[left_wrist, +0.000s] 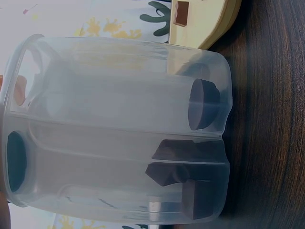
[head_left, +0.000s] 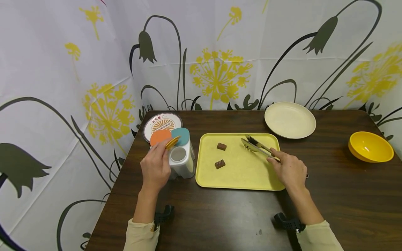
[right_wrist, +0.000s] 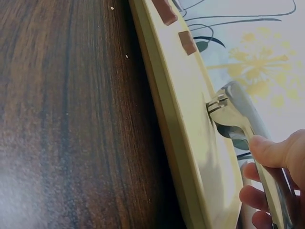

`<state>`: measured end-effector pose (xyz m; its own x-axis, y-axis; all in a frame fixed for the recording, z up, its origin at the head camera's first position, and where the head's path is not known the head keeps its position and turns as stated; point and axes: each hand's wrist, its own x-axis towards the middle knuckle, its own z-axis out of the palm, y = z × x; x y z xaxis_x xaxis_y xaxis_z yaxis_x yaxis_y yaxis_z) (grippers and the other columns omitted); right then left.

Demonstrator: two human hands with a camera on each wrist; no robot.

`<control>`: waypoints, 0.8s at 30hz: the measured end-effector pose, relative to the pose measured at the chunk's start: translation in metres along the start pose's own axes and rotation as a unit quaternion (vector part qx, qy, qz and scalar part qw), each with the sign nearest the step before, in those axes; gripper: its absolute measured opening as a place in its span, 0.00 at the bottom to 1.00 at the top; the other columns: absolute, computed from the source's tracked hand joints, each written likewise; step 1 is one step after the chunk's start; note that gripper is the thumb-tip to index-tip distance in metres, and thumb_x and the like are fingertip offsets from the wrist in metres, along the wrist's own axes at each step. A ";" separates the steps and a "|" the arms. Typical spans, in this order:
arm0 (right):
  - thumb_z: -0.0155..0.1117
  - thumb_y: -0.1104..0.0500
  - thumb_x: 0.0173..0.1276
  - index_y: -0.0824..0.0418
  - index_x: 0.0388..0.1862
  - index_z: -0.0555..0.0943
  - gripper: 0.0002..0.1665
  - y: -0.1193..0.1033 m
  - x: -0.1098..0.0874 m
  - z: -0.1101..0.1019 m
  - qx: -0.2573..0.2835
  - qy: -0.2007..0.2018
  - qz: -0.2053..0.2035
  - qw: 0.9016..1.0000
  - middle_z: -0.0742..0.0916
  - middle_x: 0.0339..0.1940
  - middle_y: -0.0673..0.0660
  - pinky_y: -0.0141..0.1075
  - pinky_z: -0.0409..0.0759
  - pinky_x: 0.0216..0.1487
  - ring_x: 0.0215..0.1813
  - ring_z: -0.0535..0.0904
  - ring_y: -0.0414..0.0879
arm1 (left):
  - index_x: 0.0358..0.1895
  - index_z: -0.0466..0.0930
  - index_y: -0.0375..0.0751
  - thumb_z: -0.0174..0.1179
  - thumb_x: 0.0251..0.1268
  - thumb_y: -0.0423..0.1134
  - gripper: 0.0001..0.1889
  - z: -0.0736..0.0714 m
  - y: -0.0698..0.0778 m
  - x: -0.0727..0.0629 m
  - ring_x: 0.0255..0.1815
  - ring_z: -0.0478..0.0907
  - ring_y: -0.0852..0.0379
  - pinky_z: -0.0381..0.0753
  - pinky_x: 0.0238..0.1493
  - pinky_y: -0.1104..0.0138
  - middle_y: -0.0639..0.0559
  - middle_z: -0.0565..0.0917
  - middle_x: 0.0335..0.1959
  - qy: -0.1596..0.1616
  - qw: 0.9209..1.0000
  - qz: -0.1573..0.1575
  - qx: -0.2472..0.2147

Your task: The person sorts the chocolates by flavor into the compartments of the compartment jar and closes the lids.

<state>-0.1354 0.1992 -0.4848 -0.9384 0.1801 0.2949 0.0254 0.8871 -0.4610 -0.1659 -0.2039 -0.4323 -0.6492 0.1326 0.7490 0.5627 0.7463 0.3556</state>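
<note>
My left hand [head_left: 156, 167] pinches an orange-yellow lid [head_left: 172, 142], tilted up above one compartment of a clear storage container [head_left: 185, 164]. Orange [head_left: 160, 137] and teal [head_left: 180, 135] lids cover two other compartments. Through the container's wall in the left wrist view, several dark brown pieces [left_wrist: 195, 179] lie at the bottom. My right hand [head_left: 290, 170] grips metal serving tongs [right_wrist: 240, 112] over the right side of a yellow tray [head_left: 245, 174]. The tongs' tips are apart with nothing between them. Two chocolate pieces [head_left: 221, 146] lie on the tray's left half.
Behind the container is a patterned white plate [head_left: 163, 122]. A cream plate [head_left: 290, 120] lies at the back right, and a yellow bowl [head_left: 370, 147] stands at the far right. The dark wooden table [head_left: 226, 219] ends against a flowered curtain [head_left: 201, 42].
</note>
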 end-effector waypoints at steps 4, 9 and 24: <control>0.73 0.49 0.59 0.52 0.56 0.85 0.25 0.000 -0.001 -0.001 0.006 0.007 -0.004 1.000 0.74 0.09 0.52 0.40 0.57 0.15 0.13 0.59 0.47 | 0.56 0.80 0.43 0.48 0.68 0.37 0.18 0.000 0.000 0.000 0.42 0.83 0.47 0.78 0.29 0.50 0.46 0.87 0.44 -0.003 1.000 -0.001 0.001; 0.74 0.50 0.58 0.51 0.56 0.85 0.25 -0.002 0.000 -0.003 0.019 0.032 -0.021 0.999 0.82 0.17 0.57 0.40 0.58 0.14 0.13 0.61 0.46 | 0.57 0.80 0.43 0.48 0.68 0.37 0.18 0.000 0.000 0.000 0.43 0.83 0.47 0.78 0.30 0.49 0.46 0.87 0.45 -0.005 1.000 0.000 0.004; 0.74 0.49 0.58 0.51 0.58 0.84 0.27 -0.012 -0.001 -0.017 0.016 0.011 -0.028 0.999 0.77 0.11 0.49 0.40 0.58 0.14 0.14 0.61 0.45 | 0.57 0.81 0.44 0.48 0.69 0.38 0.18 0.001 0.000 0.001 0.43 0.83 0.47 0.77 0.28 0.49 0.46 0.86 0.43 0.005 1.000 0.008 0.001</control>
<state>-0.1292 0.1955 -0.4651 -0.9304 0.1406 0.3384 -0.0379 0.8816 -0.4706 -0.1674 -0.2031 -0.4319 -0.6354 0.1376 0.7598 0.5717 0.7453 0.3431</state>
